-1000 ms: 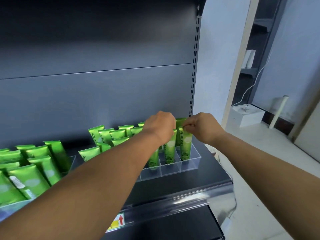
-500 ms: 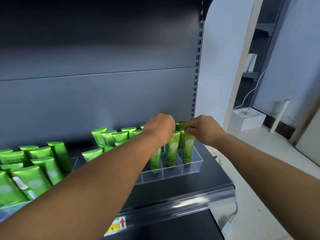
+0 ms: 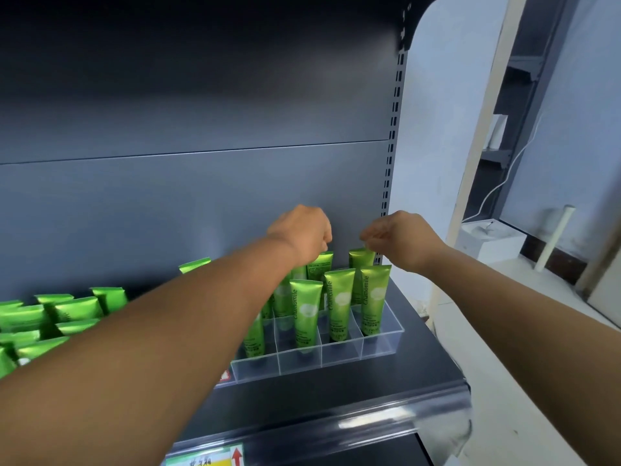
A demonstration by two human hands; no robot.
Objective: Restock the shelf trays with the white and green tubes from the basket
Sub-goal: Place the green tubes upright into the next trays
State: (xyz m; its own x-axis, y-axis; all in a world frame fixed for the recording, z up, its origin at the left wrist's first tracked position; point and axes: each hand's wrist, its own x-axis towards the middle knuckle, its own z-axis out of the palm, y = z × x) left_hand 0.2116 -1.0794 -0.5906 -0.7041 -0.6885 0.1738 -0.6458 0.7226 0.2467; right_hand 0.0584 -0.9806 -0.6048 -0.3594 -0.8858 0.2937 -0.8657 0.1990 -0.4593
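At centre frame, my left hand (image 3: 302, 232) curls over the crimped top of a green tube (image 3: 322, 265) in the clear divided tray (image 3: 386, 344) on the dark shelf (image 3: 336, 395). Just right, my right hand (image 3: 400, 240) pinches the top of the back-row tube (image 3: 360, 260). 3 tubes stand upright in front.

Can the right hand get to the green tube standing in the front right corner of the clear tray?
Probably yes. The right hand hovers just above and behind the front right tube, which stands upright in the clear tray with its crimped top free. Nothing lies between them.
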